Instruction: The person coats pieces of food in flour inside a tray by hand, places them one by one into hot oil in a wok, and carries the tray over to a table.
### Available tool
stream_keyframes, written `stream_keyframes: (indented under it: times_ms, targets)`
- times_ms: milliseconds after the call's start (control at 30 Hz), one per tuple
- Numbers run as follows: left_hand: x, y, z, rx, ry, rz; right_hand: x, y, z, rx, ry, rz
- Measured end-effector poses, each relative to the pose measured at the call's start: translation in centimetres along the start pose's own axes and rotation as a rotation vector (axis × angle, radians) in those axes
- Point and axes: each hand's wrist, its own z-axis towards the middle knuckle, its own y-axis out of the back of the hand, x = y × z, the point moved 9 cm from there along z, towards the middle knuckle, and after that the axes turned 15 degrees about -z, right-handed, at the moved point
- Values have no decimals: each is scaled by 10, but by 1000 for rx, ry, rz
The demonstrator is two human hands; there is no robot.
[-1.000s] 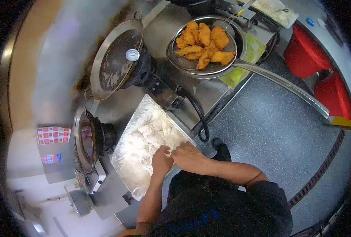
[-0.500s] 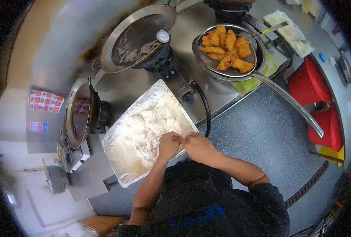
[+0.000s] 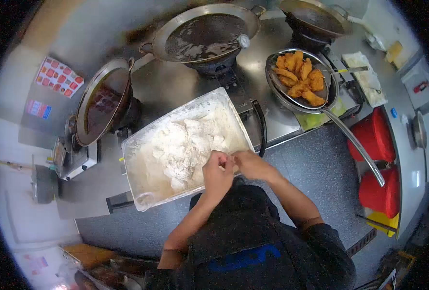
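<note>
A white rectangular tray (image 3: 138,187) holds white flour with several flour-coated pieces (image 3: 180,145) heaped in it. Over the tray's near right corner, my left hand (image 3: 217,177) is closed, its fingertips bent inward. My right hand (image 3: 254,165) meets it there, fingers pressed together at the left hand's fingertips. Whatever is between the fingers, if anything, is too small and hidden to make out. Neither hand touches the heaped pieces.
Pans of dark oil stand behind: a left wok (image 3: 103,104), a middle wok (image 3: 204,36) with a dial thermometer (image 3: 243,41), and a right wok (image 3: 320,17). Golden fried pieces (image 3: 301,79) fill a strainer whose long handle (image 3: 357,145) reaches over the floor. Red buckets (image 3: 376,135) stand right.
My view has turned and tilted, so the woks show more fully and the tray looks more level. My hands stay together at the tray's near right corner, with the left fingers a little more curled.
</note>
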Motion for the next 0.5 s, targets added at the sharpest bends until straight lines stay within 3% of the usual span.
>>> stream_keyframes:
  times_ms: [100,167,200,367,433,467,500]
  targets:
    - [-19,-5,-5,-11,-108,3,-19,-13,6,144,-53,-131]
    - [-31,-9,-8,31,-242,35,-25,-28,14,24,-4,291]
    - [-40,-6,-7,21,-252,15,-10,-15,10,136,-102,282]
    - [-55,1,-17,-13,-357,-64,-15,-35,20,234,-186,412]
    - [-64,8,-21,-60,-397,-38,-13,-28,27,43,-239,730]
    - [-68,13,-24,-77,-403,-43,-9,-28,30,50,-230,716]
    - [-76,21,-28,-109,-421,29,-1,-29,32,66,-289,931]
